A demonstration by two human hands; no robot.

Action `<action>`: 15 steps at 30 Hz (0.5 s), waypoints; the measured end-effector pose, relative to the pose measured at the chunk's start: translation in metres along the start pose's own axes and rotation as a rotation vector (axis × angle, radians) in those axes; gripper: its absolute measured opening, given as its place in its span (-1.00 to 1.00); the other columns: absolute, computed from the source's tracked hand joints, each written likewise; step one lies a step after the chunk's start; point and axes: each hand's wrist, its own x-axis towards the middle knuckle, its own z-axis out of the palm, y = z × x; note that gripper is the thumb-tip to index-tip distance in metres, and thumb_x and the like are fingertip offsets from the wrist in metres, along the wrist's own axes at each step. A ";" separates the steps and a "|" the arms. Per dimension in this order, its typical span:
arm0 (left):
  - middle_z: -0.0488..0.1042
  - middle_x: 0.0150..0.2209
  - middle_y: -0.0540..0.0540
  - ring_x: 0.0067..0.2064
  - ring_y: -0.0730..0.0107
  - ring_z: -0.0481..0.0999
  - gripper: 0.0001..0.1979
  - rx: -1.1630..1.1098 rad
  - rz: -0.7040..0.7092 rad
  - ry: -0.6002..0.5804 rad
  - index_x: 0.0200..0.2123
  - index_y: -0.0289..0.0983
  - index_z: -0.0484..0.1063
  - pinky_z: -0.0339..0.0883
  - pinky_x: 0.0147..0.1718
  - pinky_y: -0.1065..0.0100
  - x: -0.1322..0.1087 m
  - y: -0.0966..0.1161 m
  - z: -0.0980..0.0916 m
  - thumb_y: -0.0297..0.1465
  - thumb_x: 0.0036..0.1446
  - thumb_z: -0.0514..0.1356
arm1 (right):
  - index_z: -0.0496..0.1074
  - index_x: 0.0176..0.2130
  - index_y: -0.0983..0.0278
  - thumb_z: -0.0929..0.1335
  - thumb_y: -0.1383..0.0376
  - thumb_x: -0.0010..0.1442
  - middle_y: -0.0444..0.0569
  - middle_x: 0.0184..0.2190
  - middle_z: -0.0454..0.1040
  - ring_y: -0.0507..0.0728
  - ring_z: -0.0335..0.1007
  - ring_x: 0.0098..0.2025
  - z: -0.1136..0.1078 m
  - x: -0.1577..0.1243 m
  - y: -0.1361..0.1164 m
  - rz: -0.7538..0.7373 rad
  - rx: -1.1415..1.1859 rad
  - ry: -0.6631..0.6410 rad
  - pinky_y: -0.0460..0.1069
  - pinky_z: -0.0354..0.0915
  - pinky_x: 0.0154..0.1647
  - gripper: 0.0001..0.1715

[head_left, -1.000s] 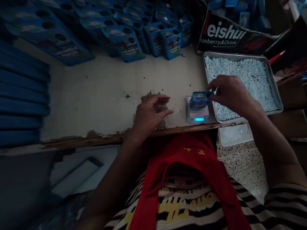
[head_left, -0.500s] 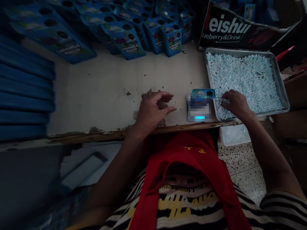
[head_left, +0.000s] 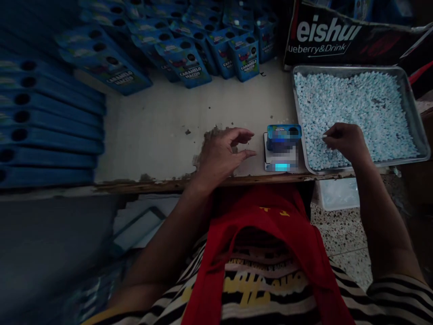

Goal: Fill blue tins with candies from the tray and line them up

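Note:
My right hand [head_left: 350, 141] is over the near left part of a metal tray [head_left: 355, 68], its fingertips pinched on a small white candy [head_left: 324, 136]. Pale blue and white candies [head_left: 365, 101] fill the tray. My left hand [head_left: 218, 158] hovers above the table, thumb and fingers apart and nothing between them. Just right of it is a small scale [head_left: 270, 160] with a lit, blurred display. A blue candy box [head_left: 283, 129] stands on the scale, partly pixelated.
Blue "Caramelo Macizo" boxes [head_left: 191, 67] stand in rows at the back of the worn white table [head_left: 162, 135]. More blue boxes [head_left: 57, 131] are stacked at the left. A black carton [head_left: 324, 40] sits behind the tray. A translucent container [head_left: 340, 194] is below the table edge.
My right hand has lifted a little from the candies and moved right, with one candy showing at its fingertips. My left hand keeps its open pose. The view has shifted slightly.

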 end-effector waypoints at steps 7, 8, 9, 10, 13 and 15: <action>0.76 0.14 -0.17 0.17 0.02 0.75 -0.46 0.024 0.027 -0.045 0.18 -0.14 0.66 0.65 0.26 0.04 0.006 0.004 0.005 -0.31 0.16 0.62 | 0.67 -0.32 0.18 0.50 0.21 0.06 -0.11 -0.54 0.56 0.20 0.56 -0.41 0.005 0.001 -0.010 -0.110 -0.060 -0.020 0.05 0.37 -0.35 -0.86; 0.74 0.18 -0.18 0.21 0.01 0.73 -0.41 0.043 0.049 -0.029 0.23 -0.14 0.63 0.64 0.28 0.02 0.007 0.008 0.008 -0.30 0.16 0.63 | 0.67 -0.32 0.18 0.50 0.20 0.06 -0.10 -0.52 0.57 0.22 0.57 -0.39 0.003 0.001 -0.011 -0.134 -0.091 -0.009 0.06 0.38 -0.32 -0.85; 0.71 0.24 -0.20 0.26 -0.02 0.71 -0.35 0.076 0.094 -0.002 0.28 -0.14 0.59 0.61 0.31 0.00 0.009 0.014 0.012 -0.30 0.16 0.65 | 0.67 -0.32 0.17 0.50 0.17 0.06 -0.08 -0.50 0.59 0.25 0.59 -0.36 0.001 0.001 -0.012 -0.153 -0.125 0.002 0.09 0.40 -0.28 -0.84; 0.67 0.31 -0.24 0.33 -0.07 0.67 -0.27 0.127 0.160 0.023 0.33 -0.15 0.56 0.57 0.37 -0.05 0.010 0.023 0.018 -0.30 0.14 0.67 | 0.66 -0.31 0.15 0.49 0.15 0.07 -0.04 -0.47 0.61 0.28 0.61 -0.34 -0.002 0.001 -0.012 -0.168 -0.159 0.012 0.13 0.42 -0.24 -0.82; 0.55 0.43 -0.40 0.49 -0.29 0.51 -0.17 0.359 0.417 -0.027 0.37 -0.24 0.52 0.40 0.52 -0.21 0.018 0.052 0.044 -0.29 0.11 0.71 | 0.68 -0.23 0.05 0.47 0.04 0.10 0.13 -0.24 0.74 0.44 0.70 -0.23 -0.008 0.001 -0.008 -0.187 -0.260 0.024 0.33 0.45 -0.09 -0.74; 0.66 0.27 -0.39 0.34 -0.26 0.64 -0.47 0.508 0.526 -0.189 0.29 -0.23 0.57 0.55 0.34 -0.19 0.031 0.065 0.058 -0.34 0.32 0.57 | 0.70 -0.11 -0.12 0.50 -0.08 0.10 0.29 0.10 0.74 0.65 0.71 0.02 -0.007 0.007 -0.001 -0.231 -0.343 0.081 0.47 0.40 -0.06 -0.65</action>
